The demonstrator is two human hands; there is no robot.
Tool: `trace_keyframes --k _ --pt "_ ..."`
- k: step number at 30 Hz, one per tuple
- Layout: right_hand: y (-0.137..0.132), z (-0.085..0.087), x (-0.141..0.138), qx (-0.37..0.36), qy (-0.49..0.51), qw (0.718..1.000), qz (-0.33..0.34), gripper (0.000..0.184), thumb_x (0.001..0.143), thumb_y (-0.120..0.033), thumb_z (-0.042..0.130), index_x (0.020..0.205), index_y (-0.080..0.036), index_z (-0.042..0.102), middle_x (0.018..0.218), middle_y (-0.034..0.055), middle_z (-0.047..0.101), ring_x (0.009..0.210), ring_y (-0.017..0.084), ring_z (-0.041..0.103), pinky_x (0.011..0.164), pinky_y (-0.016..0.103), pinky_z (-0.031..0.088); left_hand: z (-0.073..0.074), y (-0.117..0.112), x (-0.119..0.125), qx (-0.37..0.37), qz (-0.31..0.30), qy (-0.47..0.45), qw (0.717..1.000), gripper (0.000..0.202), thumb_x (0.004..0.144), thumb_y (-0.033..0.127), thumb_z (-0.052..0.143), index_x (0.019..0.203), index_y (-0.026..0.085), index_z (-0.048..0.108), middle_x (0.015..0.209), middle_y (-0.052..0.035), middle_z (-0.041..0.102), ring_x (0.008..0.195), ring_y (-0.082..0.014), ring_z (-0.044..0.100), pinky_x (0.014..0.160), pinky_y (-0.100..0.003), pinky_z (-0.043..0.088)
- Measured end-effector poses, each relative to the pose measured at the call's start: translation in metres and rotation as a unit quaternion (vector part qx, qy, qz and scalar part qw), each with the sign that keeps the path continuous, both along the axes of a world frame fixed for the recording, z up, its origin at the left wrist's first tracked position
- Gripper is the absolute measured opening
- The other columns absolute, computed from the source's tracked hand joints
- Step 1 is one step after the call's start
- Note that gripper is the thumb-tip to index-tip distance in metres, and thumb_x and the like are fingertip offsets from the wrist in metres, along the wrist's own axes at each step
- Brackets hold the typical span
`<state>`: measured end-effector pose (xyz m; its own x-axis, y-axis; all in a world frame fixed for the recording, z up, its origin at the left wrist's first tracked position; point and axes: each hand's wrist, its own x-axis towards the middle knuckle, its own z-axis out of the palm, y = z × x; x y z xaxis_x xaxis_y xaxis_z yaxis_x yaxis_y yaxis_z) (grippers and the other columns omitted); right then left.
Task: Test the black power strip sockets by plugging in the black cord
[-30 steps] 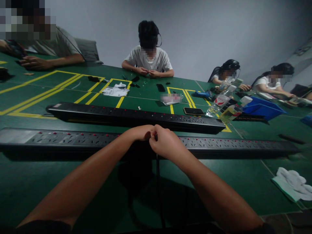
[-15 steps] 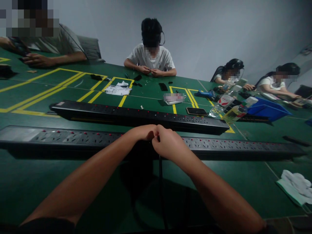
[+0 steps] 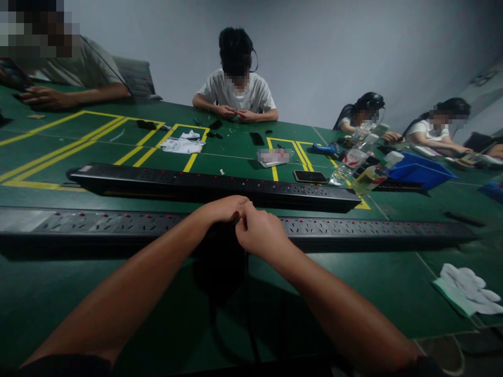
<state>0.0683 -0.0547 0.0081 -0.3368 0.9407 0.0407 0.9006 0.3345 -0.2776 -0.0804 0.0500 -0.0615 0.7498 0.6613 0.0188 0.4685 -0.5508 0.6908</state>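
Note:
My left hand (image 3: 230, 208) and my right hand (image 3: 261, 228) meet above the nearer power strip (image 3: 110, 222), knuckles up and fingers curled. A small dark thing sits between them, mostly covered by the fingers; its kind cannot be made out. From beneath my right fist a black cable (image 3: 247, 283) hangs down toward the table's near side. The long black strip has a row of sockets with red marks and runs left to right behind my hands. A second power strip (image 3: 212, 183) lies just beyond it, roughly parallel.
White gloves (image 3: 466, 285) lie at the right. Beyond the strips are a phone (image 3: 310, 177), plastic bottles (image 3: 371, 175), a blue bin (image 3: 422, 170) and white papers (image 3: 184, 142) on the green table (image 3: 129, 309). Several people sit around the far side.
The whole view has shifted slightly, so the scene sits a little further left. My hands stay together in nearly the same pose, still closed.

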Motion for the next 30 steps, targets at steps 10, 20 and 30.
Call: trace_keyframes --k 10,20,30 --pt "0.004 0.007 0.069 -0.051 0.151 0.973 0.165 0.035 0.09 -0.029 0.051 0.122 -0.017 0.055 0.109 0.0076 0.065 0.096 0.019 0.058 0.084 0.032 0.041 0.012 -0.012 0.006 -0.002 0.075 0.056 0.996 0.042 0.094 0.042 0.032 0.087 0.014 0.063 0.089 -0.0076 0.067 0.08 -0.0181 0.059 0.077 -0.029 0.044" --pt "0.001 -0.017 0.106 0.035 -0.075 0.993 0.088 0.065 0.077 -0.058 0.064 0.132 -0.023 0.053 0.119 0.0101 0.061 0.108 0.027 0.054 0.091 0.04 0.035 0.052 -0.03 -0.004 -0.023 0.019 0.102 0.994 0.037 0.093 0.035 0.037 0.115 0.019 0.062 0.12 -0.0048 0.064 0.11 -0.0179 0.057 0.099 -0.028 0.039" --pt "0.003 -0.023 0.105 0.063 -0.098 0.99 0.077 0.065 0.074 -0.063 0.065 0.123 -0.023 0.058 0.112 0.0091 0.065 0.102 0.028 0.057 0.088 0.039 0.036 0.066 -0.071 -0.036 -0.022 0.021 0.239 0.97 0.058 0.07 0.043 0.066 0.123 0.025 0.055 0.114 -0.006 0.066 0.095 -0.0243 0.064 0.077 -0.03 0.049"
